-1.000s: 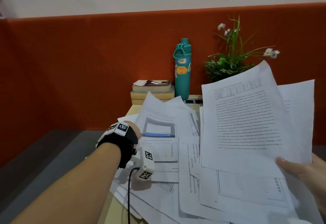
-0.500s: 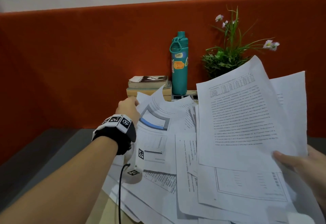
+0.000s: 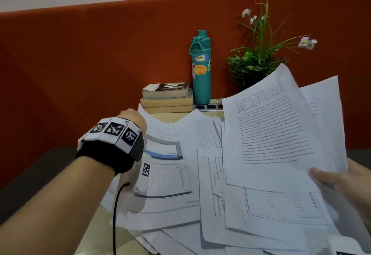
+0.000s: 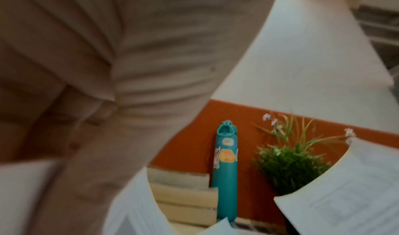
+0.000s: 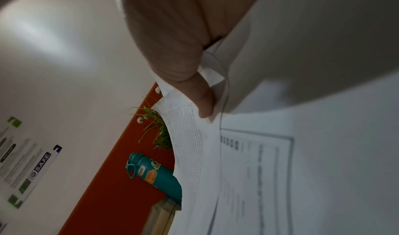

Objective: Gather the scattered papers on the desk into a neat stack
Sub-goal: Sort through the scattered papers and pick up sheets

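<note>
Printed white papers (image 3: 200, 204) lie scattered and overlapping over most of the desk (image 3: 166, 117). My right hand (image 3: 341, 182) holds a fanned bundle of sheets (image 3: 281, 134) raised above the pile on the right, thumb on top. In the right wrist view the thumb (image 5: 202, 102) pinches the bundle's edge (image 5: 194, 153). My left hand (image 3: 133, 119) reaches to the pile's far left corner by the books. It grips the corner of a sheet with a blue bar (image 3: 164, 148), which curves upward. Its fingers are hidden behind the wrist band; the left wrist view shows a blurred palm (image 4: 129, 68).
At the back of the desk stand a teal bottle (image 3: 201, 70), a small stack of books (image 3: 166, 98), a potted plant (image 3: 255, 64) and a power strip (image 3: 208, 106). An orange partition (image 3: 100, 64) closes off the far side. The desk's left edge drops to a dark floor.
My left hand has moved forward from the near left of the pile to its far left corner, and that sheet's corner has lifted. The right hand still holds its bundle up.
</note>
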The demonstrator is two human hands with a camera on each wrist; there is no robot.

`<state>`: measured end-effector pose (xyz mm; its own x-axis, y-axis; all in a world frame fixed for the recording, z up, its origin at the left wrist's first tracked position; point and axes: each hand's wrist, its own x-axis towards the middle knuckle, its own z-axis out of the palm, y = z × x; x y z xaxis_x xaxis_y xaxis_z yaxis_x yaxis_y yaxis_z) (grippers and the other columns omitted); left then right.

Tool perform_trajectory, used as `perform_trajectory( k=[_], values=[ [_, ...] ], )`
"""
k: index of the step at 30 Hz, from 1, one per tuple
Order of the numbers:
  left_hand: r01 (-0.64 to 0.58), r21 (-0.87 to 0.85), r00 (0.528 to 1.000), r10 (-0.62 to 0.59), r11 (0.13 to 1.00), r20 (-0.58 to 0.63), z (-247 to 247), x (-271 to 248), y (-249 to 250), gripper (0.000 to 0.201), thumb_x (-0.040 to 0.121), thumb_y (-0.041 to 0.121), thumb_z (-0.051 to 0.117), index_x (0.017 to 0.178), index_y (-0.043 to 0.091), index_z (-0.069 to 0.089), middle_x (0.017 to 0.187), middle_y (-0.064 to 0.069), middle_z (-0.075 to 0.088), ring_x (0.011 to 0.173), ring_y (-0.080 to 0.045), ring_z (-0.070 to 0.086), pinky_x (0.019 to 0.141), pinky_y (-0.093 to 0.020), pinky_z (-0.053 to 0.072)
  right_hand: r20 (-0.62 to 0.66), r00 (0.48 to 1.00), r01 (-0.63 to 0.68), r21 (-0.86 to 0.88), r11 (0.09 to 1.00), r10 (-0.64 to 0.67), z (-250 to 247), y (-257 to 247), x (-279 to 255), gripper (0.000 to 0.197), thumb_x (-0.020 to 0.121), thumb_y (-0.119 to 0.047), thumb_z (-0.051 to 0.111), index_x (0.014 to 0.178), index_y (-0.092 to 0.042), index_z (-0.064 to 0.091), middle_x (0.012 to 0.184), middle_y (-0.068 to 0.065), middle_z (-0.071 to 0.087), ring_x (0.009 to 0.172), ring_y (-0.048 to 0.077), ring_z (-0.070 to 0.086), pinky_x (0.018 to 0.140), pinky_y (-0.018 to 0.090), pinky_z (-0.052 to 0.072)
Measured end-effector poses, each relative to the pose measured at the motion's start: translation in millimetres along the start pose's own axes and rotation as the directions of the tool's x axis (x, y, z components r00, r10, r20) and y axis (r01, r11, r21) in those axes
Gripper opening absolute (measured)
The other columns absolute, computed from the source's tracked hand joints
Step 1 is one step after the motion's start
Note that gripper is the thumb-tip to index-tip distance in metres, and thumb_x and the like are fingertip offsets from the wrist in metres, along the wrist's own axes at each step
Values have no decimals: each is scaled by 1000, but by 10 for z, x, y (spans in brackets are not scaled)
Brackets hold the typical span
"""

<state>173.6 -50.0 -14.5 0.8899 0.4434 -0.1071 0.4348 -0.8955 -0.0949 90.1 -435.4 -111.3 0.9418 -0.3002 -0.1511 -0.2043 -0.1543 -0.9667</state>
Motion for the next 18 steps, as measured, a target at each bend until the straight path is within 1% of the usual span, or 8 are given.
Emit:
perform_trajectory(
  k=[3,5,8,10,12,14,15,18],
  values=[
    [-177,-35,984,177,984,-2,-163,43,14,33,89,17,65,117,0,62,110,-11,67,101,-27,65,78,-30,50,-2,999,-32,-25,999,32,20,-16,-2,24,87,-4,64,107,-17,68,88,11,78,82,38,72,69,46,56],
    [-280,-133,954,290,951,70,-86,149,35,31,87,28,67,109,6,68,103,-7,70,95,-26,66,82,-35,54,8,999,-53,-35,998,54,26,-15,-1,28,87,-6,65,113,-16,67,97,14,77,83,39,73,73,52,57],
    [-323,-195,929,349,926,123,225,354,93,35,90,37,59,108,8,65,102,-6,67,88,-24,62,75,-32,48,10,998,-56,-36,998,57,33,-28,-25,28,87,-4,64,112,-15,66,95,15,77,85,41,72,75,54,57],
    [-322,-160,920,348,933,178,431,451,119,36,91,37,55,111,9,62,108,-12,65,96,-28,63,72,-28,42,-7,999,-52,-23,998,52,45,-48,-58,25,87,-1,64,107,-16,65,89,14,77,86,40,70,77,53,55],
    [-316,-127,915,337,940,220,565,511,127,30,90,34,56,107,9,60,101,-13,63,94,-28,62,71,-27,38,-3,999,-52,-18,999,52,67,-82,-90,26,87,-1,63,109,-15,65,94,13,74,89,40,69,84,57,53],
    [-303,-103,923,319,947,214,586,526,115,24,86,34,61,88,12,54,81,-6,54,76,-24,52,67,-28,36,-10,999,-43,-17,999,43,86,-114,-124,26,88,1,62,109,-15,64,96,12,72,88,39,69,85,54,52],
    [-296,-104,929,312,949,201,580,543,108,25,83,34,64,82,13,51,78,-3,53,73,-23,50,66,-28,36,-10,999,-38,-14,999,38,91,-132,-140,25,88,2,62,106,-15,64,93,10,71,87,38,68,84,52,52],
    [-283,-118,945,298,952,136,522,518,86,22,81,27,69,86,13,53,79,-2,55,74,-23,52,65,-27,39,4,1000,-20,-5,1000,20,107,-182,-190,25,89,3,60,95,-21,63,87,5,70,82,34,67,77,46,52]
  ],
)
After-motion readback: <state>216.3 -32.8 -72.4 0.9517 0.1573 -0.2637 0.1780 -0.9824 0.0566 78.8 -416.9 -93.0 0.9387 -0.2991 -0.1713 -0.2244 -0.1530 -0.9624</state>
